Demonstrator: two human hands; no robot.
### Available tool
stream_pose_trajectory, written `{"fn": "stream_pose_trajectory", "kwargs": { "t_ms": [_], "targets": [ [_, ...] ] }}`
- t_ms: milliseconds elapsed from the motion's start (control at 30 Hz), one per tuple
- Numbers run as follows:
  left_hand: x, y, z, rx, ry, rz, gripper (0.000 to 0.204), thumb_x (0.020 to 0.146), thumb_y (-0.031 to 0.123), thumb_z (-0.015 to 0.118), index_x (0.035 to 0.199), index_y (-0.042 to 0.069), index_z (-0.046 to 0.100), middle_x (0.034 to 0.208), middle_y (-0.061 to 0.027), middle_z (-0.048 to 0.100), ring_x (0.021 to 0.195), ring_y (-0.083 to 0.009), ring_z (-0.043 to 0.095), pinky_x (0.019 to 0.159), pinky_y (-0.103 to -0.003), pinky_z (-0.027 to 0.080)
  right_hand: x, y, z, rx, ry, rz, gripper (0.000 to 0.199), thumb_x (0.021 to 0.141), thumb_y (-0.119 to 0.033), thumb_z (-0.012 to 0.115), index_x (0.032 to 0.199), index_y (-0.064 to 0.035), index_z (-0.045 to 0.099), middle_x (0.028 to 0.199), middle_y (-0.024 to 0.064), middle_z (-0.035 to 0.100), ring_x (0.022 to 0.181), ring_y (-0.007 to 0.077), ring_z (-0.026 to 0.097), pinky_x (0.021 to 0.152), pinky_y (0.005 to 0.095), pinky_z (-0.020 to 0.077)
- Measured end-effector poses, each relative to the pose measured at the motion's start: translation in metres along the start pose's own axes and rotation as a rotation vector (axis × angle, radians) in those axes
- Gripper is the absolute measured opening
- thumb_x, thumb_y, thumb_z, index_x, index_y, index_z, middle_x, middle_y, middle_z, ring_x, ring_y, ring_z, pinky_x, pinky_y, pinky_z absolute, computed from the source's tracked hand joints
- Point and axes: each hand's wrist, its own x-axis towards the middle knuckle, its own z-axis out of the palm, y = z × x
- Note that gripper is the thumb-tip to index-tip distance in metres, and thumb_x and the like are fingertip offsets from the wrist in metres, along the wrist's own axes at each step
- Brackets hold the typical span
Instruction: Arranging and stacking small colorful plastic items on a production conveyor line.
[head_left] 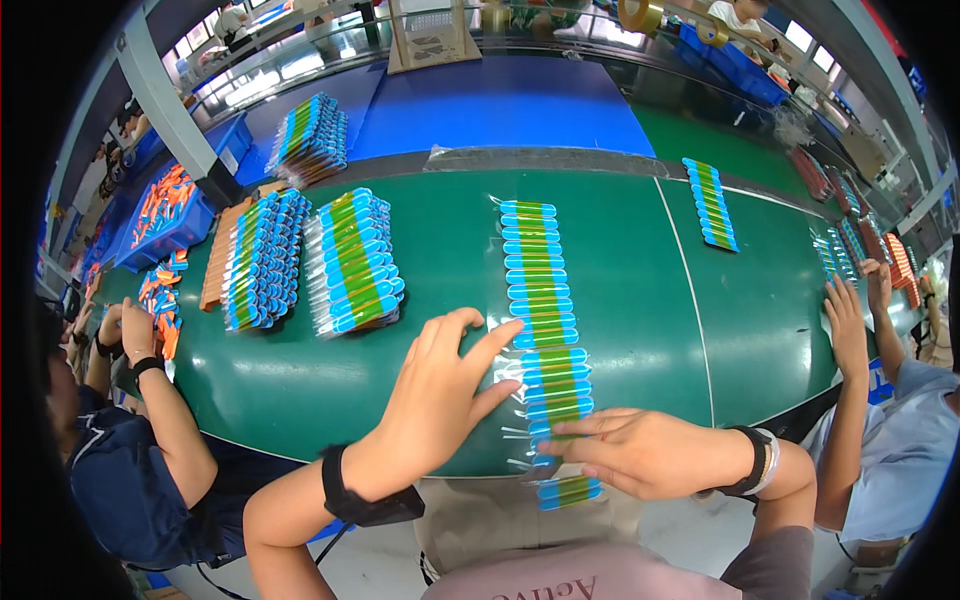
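Note:
A long strip of flat blue pieces with rounded ends and a green band down the middle [540, 270] lies in front of me, in what looks like clear film. Its near end [570, 492] hangs past the table edge. My left hand [440, 385] has its fingers spread, with thumb and forefinger tips at the strip's left edge. Across the lower part of the strip rests my right hand [640, 450], fingers stretched out over the pieces; its thumb lies nearer to me. Loose film ends stick out on the strip's left side.
Stacks of similar strips [357, 265] stand to the left, near a blue bin [180, 235] of orange and blue pieces. Another strip [710, 205] lies at the right. A co-worker's hands [848, 325] are at the right, and another co-worker's [135, 330] at the left.

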Motion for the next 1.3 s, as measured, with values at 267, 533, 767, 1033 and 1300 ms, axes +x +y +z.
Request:
{"fn": "stream_pose_trajectory", "kwargs": {
  "t_ms": [267,533,767,1033,1300],
  "targets": [
    [-0.016,0.003,0.002,-0.442,-0.093,-0.238,0.066,0.076,0.000,0.080,0.137,0.013,0.056,0.134,-0.0100,0.047,0.098,-0.0193,0.055,0.089,-0.033,0.049,0.007,0.008,-0.035,-0.567,0.356,0.115,0.023,0.086,-0.011,0.064,0.109,-0.0108,0.062,0.069,0.0043,0.060,0.062,0.0232,0.062,0.057,0.0360,0.0451],
    [-0.021,0.014,-0.003,-0.696,-0.149,-0.299,0.072,0.080,-0.012,0.072,0.145,0.009,0.048,0.155,-0.0113,0.035,0.080,-0.0091,0.068,0.069,-0.022,0.059,0.020,0.010,-0.022,-0.787,0.267,-0.064,0.034,0.077,-0.011,0.068,0.111,-0.0124,0.067,0.068,-0.0047,0.055,0.060,0.0125,0.053,0.058,0.0281,0.0384],
    [-0.025,0.017,-0.006,-0.717,-0.167,-0.328,0.072,0.081,-0.009,0.071,0.146,0.011,0.047,0.155,-0.0107,0.037,0.075,-0.0090,0.067,0.066,-0.023,0.057,0.030,0.005,-0.015,-0.798,0.247,-0.066,0.036,0.079,-0.014,0.064,0.114,-0.0116,0.065,0.070,-0.0047,0.056,0.062,0.0109,0.054,0.061,0.0279,0.0376],
    [-0.026,0.035,-0.024,-0.679,-0.183,-0.253,0.088,0.078,-0.013,0.072,0.153,0.013,0.034,0.158,-0.0139,0.029,0.081,-0.0119,0.070,0.068,-0.024,0.058,0.023,0.009,-0.023,-0.700,0.105,0.092,0.029,0.081,-0.011,0.064,0.110,-0.0082,0.064,0.070,-0.0012,0.060,0.061,0.0152,0.058,0.061,0.0298,0.0373],
    [-0.026,0.024,-0.006,-0.712,-0.432,-0.355,0.093,0.082,-0.003,0.074,0.158,0.021,0.025,0.098,-0.0067,0.061,0.074,-0.0086,0.064,0.068,-0.024,0.054,0.036,0.025,-0.049,0.021,0.529,0.153,0.019,0.103,-0.015,0.045,0.117,-0.0013,0.047,0.089,0.0199,0.064,0.084,0.0398,0.064,0.074,0.0441,0.0490]
  ]
}}
